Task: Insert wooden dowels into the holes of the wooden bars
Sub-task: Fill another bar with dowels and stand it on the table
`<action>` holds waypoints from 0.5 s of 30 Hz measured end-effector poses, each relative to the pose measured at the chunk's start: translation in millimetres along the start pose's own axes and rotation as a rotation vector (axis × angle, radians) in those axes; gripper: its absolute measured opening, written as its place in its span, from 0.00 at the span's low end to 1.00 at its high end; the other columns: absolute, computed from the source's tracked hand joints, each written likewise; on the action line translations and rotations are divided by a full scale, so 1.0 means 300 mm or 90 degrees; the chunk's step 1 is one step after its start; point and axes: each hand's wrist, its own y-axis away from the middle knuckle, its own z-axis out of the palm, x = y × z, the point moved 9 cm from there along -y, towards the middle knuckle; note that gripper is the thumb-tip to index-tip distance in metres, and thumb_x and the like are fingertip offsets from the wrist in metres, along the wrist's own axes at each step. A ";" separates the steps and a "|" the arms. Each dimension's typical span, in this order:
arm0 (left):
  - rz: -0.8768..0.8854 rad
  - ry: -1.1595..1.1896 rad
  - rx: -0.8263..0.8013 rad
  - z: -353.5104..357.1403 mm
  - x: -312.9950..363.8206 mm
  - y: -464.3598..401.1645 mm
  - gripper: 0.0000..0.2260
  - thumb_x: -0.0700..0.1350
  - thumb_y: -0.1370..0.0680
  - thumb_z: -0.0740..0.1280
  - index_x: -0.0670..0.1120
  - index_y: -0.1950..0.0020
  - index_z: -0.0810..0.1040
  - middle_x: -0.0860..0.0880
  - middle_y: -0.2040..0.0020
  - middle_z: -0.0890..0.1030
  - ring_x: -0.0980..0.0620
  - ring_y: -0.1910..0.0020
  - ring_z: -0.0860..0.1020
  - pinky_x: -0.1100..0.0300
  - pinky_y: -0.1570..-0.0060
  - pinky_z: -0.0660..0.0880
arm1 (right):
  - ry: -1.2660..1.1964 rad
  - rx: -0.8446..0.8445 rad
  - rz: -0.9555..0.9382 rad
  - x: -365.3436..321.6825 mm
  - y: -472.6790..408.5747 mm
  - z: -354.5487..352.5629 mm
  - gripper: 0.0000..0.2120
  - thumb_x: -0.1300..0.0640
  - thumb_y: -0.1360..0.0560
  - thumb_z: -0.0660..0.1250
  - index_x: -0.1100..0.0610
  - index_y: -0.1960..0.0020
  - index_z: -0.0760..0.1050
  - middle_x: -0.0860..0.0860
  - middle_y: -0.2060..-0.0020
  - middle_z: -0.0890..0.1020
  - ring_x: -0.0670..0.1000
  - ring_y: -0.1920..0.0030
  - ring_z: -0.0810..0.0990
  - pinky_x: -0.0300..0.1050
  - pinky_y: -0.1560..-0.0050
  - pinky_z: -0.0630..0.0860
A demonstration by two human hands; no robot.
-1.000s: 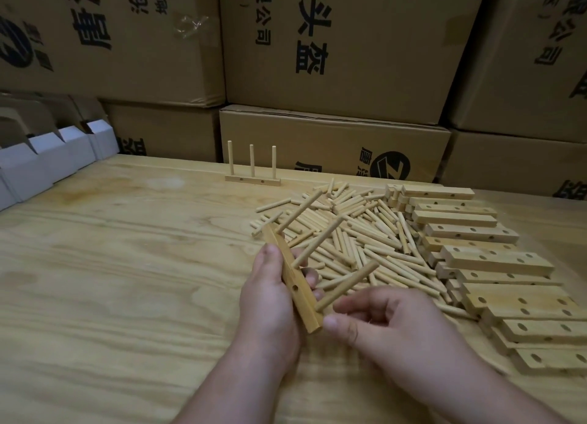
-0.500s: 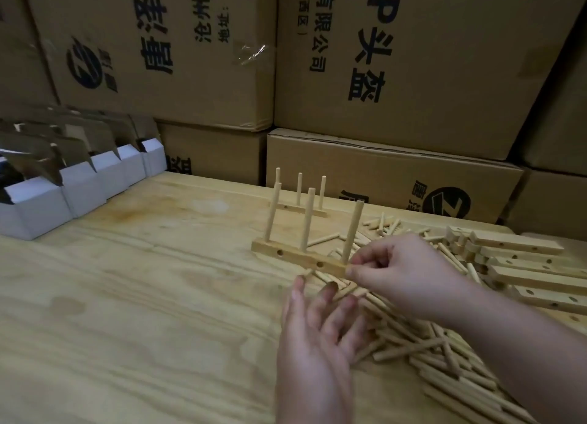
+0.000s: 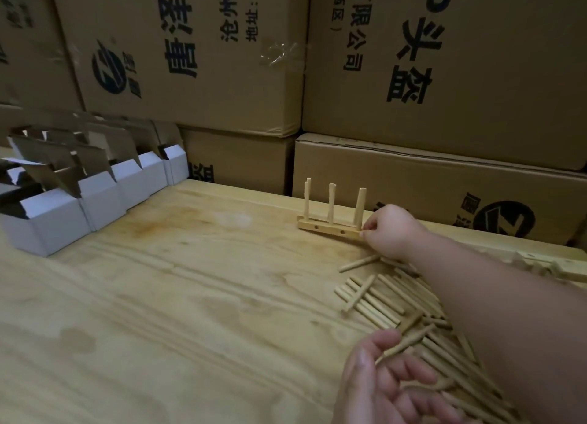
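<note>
A wooden bar (image 3: pixel 330 230) with three upright dowels (image 3: pixel 331 207) stands on the table (image 3: pixel 158 296) near the back. My right hand (image 3: pixel 390 230) is stretched out to it and pinches its right end with curled fingers. Just behind it the tip of another dowel (image 3: pixel 309 182) shows; the rest of that earlier assembly is hidden. My left hand (image 3: pixel 381 388) hovers palm up, fingers relaxed and holding nothing, over the near edge of the loose dowel pile (image 3: pixel 397 303).
Several undrilled-side bars (image 3: pixel 568 271) lie at the right edge, partly hidden by my right forearm. White open cartons (image 3: pixel 63 214) line the left side. Stacked cardboard boxes (image 3: pixel 413 176) wall off the back of the table.
My right hand has carried the three-dowel bar away from me and set it down near the back. My left hand has let go and dropped back, open. The camera has swung left.
</note>
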 end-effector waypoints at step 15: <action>0.018 -0.300 -0.010 -0.057 -0.021 -0.057 0.26 0.54 0.33 0.57 0.36 0.43 0.70 0.39 0.70 0.79 0.49 0.78 0.75 0.61 0.73 0.74 | 0.170 0.036 -0.028 -0.039 -0.013 0.012 0.10 0.48 0.21 0.63 0.46 0.55 0.82 0.43 0.62 0.81 0.49 0.59 0.79 0.45 0.61 0.78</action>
